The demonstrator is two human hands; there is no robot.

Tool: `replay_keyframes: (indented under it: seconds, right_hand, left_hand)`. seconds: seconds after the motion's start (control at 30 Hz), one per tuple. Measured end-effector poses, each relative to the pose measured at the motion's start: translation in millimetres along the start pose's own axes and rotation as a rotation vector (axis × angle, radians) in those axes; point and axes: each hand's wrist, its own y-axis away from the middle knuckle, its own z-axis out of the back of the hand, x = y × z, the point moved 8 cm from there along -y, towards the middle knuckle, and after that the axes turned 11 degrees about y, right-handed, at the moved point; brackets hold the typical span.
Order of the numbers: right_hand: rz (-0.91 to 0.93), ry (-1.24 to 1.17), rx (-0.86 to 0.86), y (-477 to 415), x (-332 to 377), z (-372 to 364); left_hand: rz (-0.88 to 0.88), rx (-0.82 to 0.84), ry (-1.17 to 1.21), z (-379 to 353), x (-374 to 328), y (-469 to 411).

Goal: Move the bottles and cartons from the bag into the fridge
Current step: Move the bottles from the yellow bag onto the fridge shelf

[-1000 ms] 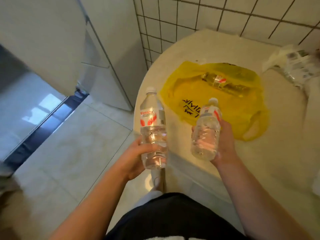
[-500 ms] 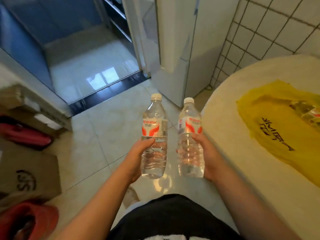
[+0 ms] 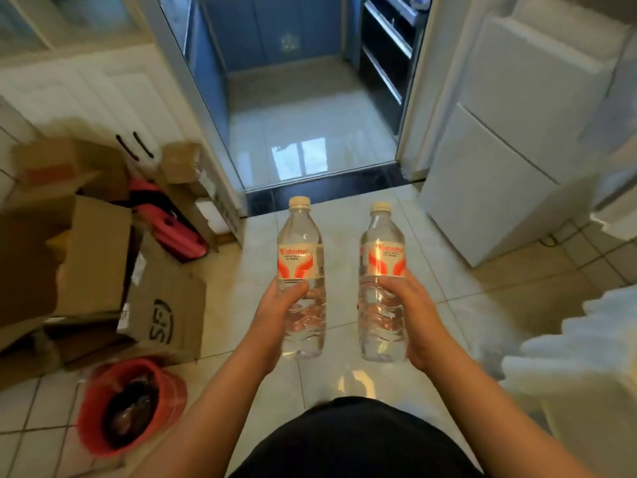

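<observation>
Two clear water bottles with white caps and red-and-white labels stand upright in front of me over the tiled floor. My left hand grips the lower half of the left bottle. My right hand grips the lower half of the right bottle. The white fridge stands at the right, its doors shut. The yellow bag is out of view.
Cardboard boxes are piled at the left with a red item among them. A red bucket sits at the lower left. A doorway with a dark threshold lies ahead. The white table edge is blurred at the right.
My view has swung left, away from the table and the yellow bag, which has left the frame. Both hands still hold their bottles, now level and side by side facing the doorway.
</observation>
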Motion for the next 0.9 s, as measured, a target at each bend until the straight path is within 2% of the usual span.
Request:
replay_keyframes:
  seconds: [0.13, 0.27, 0.43, 0.67, 0.9]
  right_hand:
    - [-0.025, 0.040, 0.043, -37.4, 12.2, -30.8]
    - [-0.044, 0.084, 0.002, -87.2, 19.2, -29.0]
    - [-0.051, 0.102, -0.014, -167.5, 45.5, -17.8]
    - [-0.020, 0.129, 0.018, -291.1, 130.9, 6.0]
    - [0.000, 0.113, -0.098, -379.0, 192.8, 62.3]
  left_hand:
    - [0.021, -0.021, 0.088, 25.1, -14.0, -37.8]
    - [0.057, 0.013, 0.130, 17.4, -24.8, -81.7]
    - [0.093, 0.047, 0.116, -6.8, -54.4, -153.7]
    - [0.083, 0.037, 0.123, -51.7, -119.3, -272.3]
    - [0.100, 0.098, 0.062, -117.0, -152.6, -383.1]
